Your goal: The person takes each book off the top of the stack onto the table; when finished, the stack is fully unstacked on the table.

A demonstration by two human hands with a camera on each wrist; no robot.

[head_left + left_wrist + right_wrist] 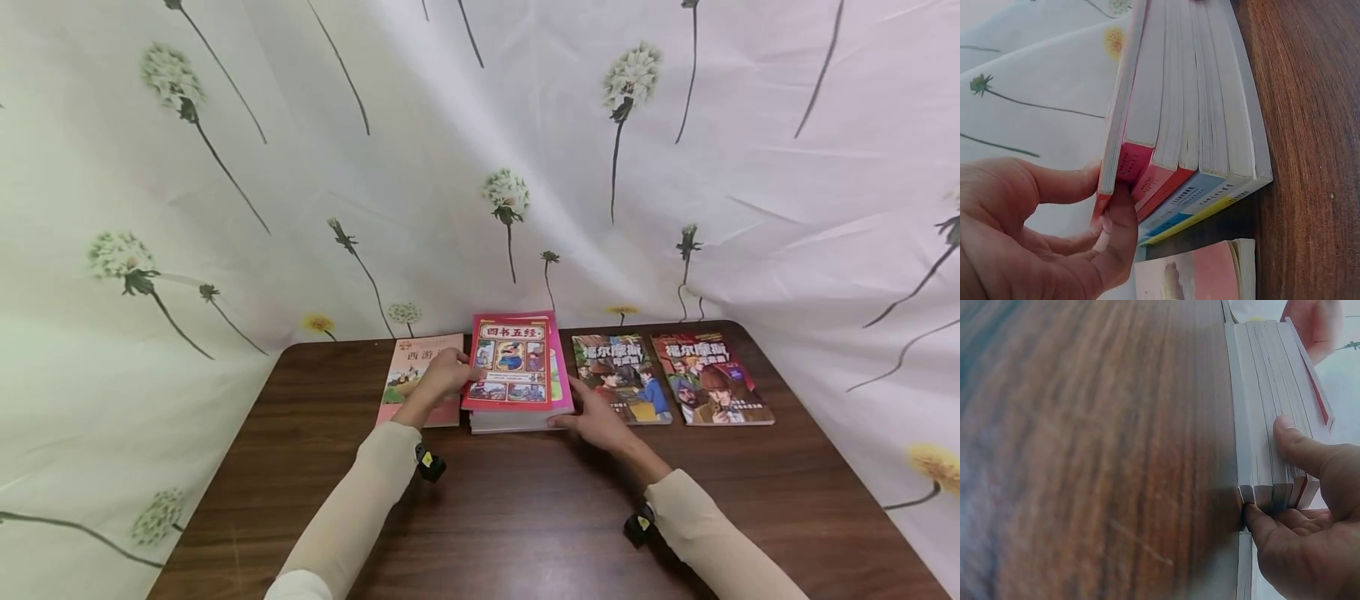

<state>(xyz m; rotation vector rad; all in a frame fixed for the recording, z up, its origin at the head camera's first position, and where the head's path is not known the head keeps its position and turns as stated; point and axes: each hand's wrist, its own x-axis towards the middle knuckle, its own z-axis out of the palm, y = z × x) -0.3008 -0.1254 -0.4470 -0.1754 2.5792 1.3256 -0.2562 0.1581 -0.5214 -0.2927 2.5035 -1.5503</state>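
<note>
A stack of several books (1213, 94) stands at the back middle of the table, topped by a red comic-style book (512, 364). My left hand (444, 377) pinches that red book by its left edge, thumb above and fingers below; in the left wrist view its near corner is slightly raised. Beneath it lies a pink book (561, 379), sticking out to the right. My right hand (600, 418) grips the stack's front right corner. In the right wrist view its thumb (1291, 440) presses the page edges while the fingers (1266, 528) lie along the side.
Left of the stack lies a pink-covered book (420, 383), partly behind my left hand. Two comic books, one with a blue-clad figure (626, 379) and one with a detective (712, 379), lie on the right. A dandelion-print cloth (450, 208) hangs behind the brown table (510, 517).
</note>
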